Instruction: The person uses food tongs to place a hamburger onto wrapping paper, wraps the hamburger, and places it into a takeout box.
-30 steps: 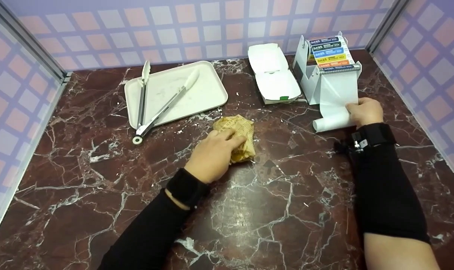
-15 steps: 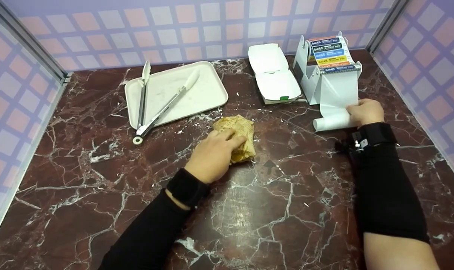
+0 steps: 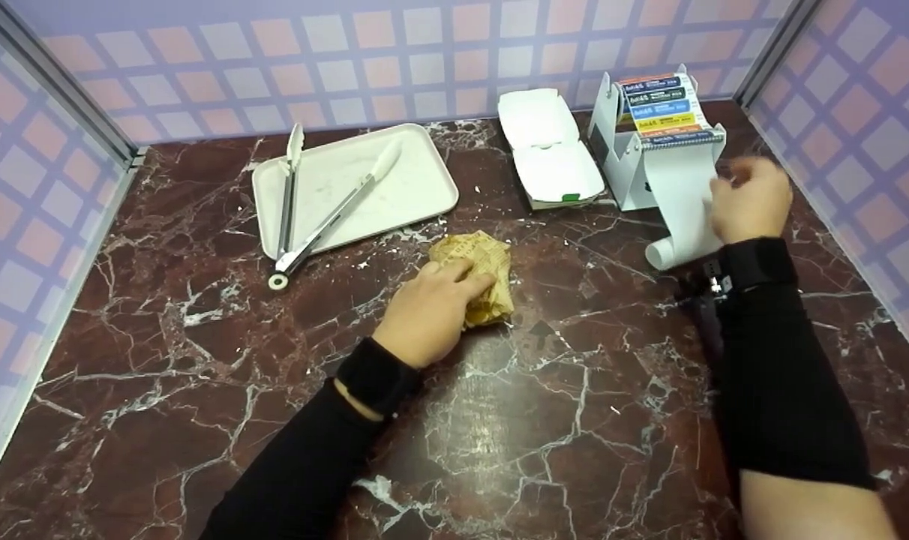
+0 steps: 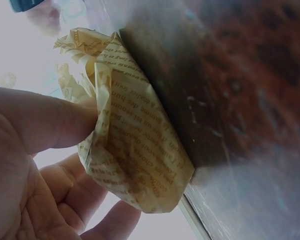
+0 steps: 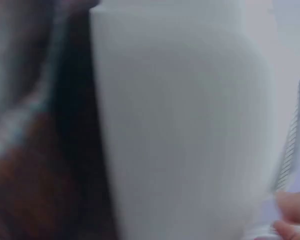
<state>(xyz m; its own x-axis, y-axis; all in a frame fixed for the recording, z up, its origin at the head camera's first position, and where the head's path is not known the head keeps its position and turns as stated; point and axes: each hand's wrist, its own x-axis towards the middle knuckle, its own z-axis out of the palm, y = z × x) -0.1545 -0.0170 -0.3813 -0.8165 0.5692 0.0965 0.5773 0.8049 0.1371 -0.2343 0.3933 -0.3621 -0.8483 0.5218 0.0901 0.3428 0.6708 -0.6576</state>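
My left hand grips a bundle wrapped in yellowish printed paper at the middle of the table. The left wrist view shows my thumb at the crumpled paper and the other fingers curled beneath; what is inside is hidden. At the right, my blurred right hand is raised with bent fingers beside the white paper strip hanging from a label dispenser. The strip's lower end is rolled up. In the right wrist view the strip fills the middle; I cannot tell whether the fingertips pinch it.
Metal tongs lie spread over a pale tray at the back left. An open white carton stands left of the dispenser. Coloured label rolls sit in the dispenser's top. Patterned walls border the marbled table.
My right hand has moved up from the lower part of the strip. The strip's rolled end has swung right and the strip now hangs slanted. The left hand stays on the paper-wrapped bundle.
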